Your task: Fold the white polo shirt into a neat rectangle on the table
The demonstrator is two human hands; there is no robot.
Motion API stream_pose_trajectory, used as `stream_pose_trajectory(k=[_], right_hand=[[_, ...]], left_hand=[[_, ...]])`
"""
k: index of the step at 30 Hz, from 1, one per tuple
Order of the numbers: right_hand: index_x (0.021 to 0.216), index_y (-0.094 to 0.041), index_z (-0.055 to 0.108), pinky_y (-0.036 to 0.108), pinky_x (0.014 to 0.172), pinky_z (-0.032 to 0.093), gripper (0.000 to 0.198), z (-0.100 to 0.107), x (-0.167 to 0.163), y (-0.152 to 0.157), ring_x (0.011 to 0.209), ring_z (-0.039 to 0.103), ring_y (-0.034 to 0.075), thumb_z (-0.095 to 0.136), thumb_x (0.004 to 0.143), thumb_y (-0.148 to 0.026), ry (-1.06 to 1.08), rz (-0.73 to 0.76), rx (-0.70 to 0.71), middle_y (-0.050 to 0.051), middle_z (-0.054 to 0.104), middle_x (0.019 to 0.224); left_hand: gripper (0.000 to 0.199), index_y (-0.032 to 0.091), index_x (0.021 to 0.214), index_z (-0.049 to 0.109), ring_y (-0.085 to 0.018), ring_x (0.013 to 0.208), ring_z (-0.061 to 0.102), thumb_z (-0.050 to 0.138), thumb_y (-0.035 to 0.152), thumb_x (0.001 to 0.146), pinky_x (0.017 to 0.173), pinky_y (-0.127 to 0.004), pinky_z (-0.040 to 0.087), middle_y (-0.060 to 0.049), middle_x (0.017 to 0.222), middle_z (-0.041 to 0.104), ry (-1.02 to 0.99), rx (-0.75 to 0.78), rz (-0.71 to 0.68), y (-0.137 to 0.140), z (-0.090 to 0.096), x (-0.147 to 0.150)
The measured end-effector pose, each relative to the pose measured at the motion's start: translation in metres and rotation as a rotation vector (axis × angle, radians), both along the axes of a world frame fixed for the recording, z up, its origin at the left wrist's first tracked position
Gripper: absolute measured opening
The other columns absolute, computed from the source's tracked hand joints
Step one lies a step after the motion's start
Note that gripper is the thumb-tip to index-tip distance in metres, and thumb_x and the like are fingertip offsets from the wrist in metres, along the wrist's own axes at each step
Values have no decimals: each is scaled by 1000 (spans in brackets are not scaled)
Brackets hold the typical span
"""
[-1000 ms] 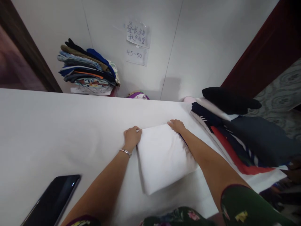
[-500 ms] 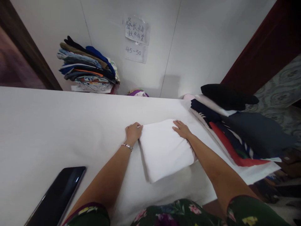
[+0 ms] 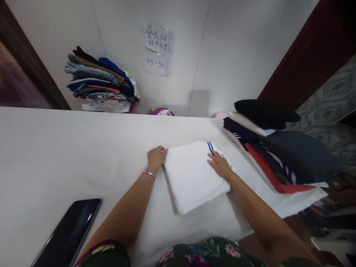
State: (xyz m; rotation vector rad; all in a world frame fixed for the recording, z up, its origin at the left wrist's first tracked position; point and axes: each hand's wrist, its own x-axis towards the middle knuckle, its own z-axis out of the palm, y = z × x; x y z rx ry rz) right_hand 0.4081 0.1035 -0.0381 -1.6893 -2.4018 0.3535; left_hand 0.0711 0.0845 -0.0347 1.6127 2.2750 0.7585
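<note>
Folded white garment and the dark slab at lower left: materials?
Folded white garment: looks like soft matte knit, likely cotton; it sags at the edges and has blue striped trim. Dark slab: glossy glass-like face with a streak reflection, probably a phone.

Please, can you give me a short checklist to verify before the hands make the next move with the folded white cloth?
1. Folded white garment lies flat on the white table: ok.
2. Left hand pinches the garment's far left corner: ok.
3. Right hand rests flat on the right edge, beside the blue stripes: ok.
4. Edges of the fold lined up: cannot tell, the underside is hidden.
5. Garment sits apart from the pile of dark clothes on the right: ok, a narrow gap shows.
6. Black phone at the near left lies away from the garment: ok.
</note>
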Motion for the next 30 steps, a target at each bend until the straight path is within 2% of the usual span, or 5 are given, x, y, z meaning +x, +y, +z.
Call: stream_pose_trajectory(k=[8, 13, 19, 24, 30], right_hand=[[134, -25, 55, 49, 115, 20, 45, 1, 0, 6, 145, 23, 23, 42, 95, -43, 197, -13, 3, 7, 33, 155], [129, -25, 59, 55, 116, 13, 41, 6, 6, -11, 142, 30, 25, 44, 94, -41, 257, -104, 80, 7, 42, 150], [130, -23, 57, 41, 105, 40, 44, -4, 36, -36, 125, 52, 23, 50, 89, -39, 401, -310, 103, 7, 58, 134], [130, -20, 56, 34, 91, 47, 46, -3, 36, -49, 104, 61, 23, 51, 90, -39, 301, -345, 138, 8, 66, 113], [122, -23, 62, 30, 82, 46, 35, 6, 35, -44, 96, 61, 21, 50, 91, -34, 209, -231, 272, 7, 64, 110]], left_hand=[[31, 19, 105, 66, -22, 102, 64, 43, 36, 91, 89, -32, 45, -7, 108, 72, -26, -5, -1, -5, 8, -5], [40, 17, 120, 60, -26, 120, 54, 44, 41, 93, 105, -41, 37, -11, 128, 62, 81, 145, -148, -19, 28, 25], [46, 19, 129, 54, -29, 139, 33, 38, 45, 95, 112, -57, 21, -12, 147, 45, 289, 81, -484, -40, 22, 77], [50, 18, 131, 52, -28, 140, 32, 33, 47, 96, 113, -56, 21, -12, 148, 44, 307, 20, -477, -39, 16, 79], [49, 20, 130, 54, -28, 139, 34, 32, 48, 96, 113, -55, 21, -10, 146, 46, 336, 42, -462, -38, 14, 76]])
